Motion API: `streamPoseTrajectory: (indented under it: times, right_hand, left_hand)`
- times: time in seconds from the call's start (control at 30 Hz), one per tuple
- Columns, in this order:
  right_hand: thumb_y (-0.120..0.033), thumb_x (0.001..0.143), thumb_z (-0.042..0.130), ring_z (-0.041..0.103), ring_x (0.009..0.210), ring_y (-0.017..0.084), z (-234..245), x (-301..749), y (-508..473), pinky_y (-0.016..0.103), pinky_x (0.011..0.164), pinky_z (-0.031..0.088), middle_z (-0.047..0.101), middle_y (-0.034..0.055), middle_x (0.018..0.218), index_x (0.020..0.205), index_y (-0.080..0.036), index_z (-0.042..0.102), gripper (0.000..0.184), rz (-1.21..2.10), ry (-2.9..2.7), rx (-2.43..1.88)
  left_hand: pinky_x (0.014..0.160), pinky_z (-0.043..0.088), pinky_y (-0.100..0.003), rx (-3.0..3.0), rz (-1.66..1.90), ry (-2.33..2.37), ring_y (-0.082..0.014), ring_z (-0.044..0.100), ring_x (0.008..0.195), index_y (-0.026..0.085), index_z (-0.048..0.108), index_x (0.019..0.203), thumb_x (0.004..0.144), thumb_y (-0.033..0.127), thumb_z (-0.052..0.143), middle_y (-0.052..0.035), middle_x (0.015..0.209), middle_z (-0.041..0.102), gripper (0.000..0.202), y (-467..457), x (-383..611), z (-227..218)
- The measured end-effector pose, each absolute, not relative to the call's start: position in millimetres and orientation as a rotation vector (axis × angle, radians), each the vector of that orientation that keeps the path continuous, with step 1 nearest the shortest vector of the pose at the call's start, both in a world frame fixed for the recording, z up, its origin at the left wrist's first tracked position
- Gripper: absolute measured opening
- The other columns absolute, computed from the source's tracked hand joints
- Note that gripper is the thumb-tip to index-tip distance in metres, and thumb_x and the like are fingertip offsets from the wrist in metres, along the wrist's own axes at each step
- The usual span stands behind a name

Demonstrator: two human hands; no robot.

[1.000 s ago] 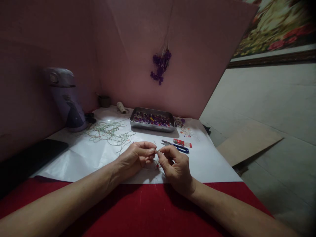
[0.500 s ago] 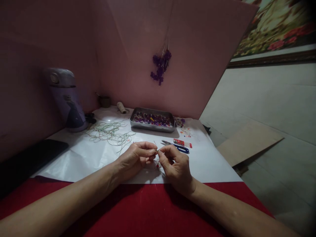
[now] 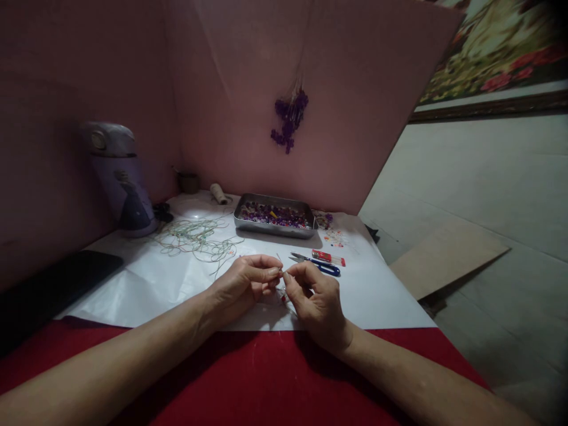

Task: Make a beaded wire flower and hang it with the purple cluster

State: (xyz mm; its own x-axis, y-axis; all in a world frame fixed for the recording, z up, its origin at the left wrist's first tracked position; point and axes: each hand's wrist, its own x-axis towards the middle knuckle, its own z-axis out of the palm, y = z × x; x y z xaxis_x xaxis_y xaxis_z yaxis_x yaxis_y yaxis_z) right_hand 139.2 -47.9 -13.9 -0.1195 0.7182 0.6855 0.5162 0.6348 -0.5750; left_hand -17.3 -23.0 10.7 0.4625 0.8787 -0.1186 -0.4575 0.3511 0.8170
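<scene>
My left hand (image 3: 245,284) and my right hand (image 3: 313,299) meet over the white sheet (image 3: 160,284), fingertips pinched together on a thin thread with small beads (image 3: 281,291) hanging below. What each pinch holds is too small to make out fully. Blue-handled snips (image 3: 317,264) and a red lighter (image 3: 327,257) lie just beyond my right hand. A metal tray (image 3: 274,225) of purple beads stands further back.
A tangle of pale green cord (image 3: 195,236) lies at the left of the sheet. A lilac flask (image 3: 119,177) stands at the back left, a dark flat object (image 3: 48,284) on the left. Purple beadwork (image 3: 288,118) hangs on the pink board. Red cloth (image 3: 266,378) covers the near edge.
</scene>
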Motion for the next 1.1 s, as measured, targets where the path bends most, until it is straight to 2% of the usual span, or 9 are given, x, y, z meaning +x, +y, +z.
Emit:
streamPoseTrajectory:
  times: [1.1]
  right_hand:
    - [-0.023, 0.087, 0.053, 0.042, 0.043, 0.009, -13.6, 139.1, -47.7, 0.021, 0.044, 0.034, 0.052, -0.0038, 0.053, 0.076, -0.018, 0.057, 0.012, 0.209, -1.776, -1.008]
  left_hand:
    - [0.051, 0.034, -0.021, 0.814, 0.945, 0.615, -0.0081, 0.05, 0.052, 0.008, 0.068, 0.07, 0.061, 0.006, 0.074, -0.0033, 0.061, 0.059, 0.011, -23.9, -16.9, 12.3]
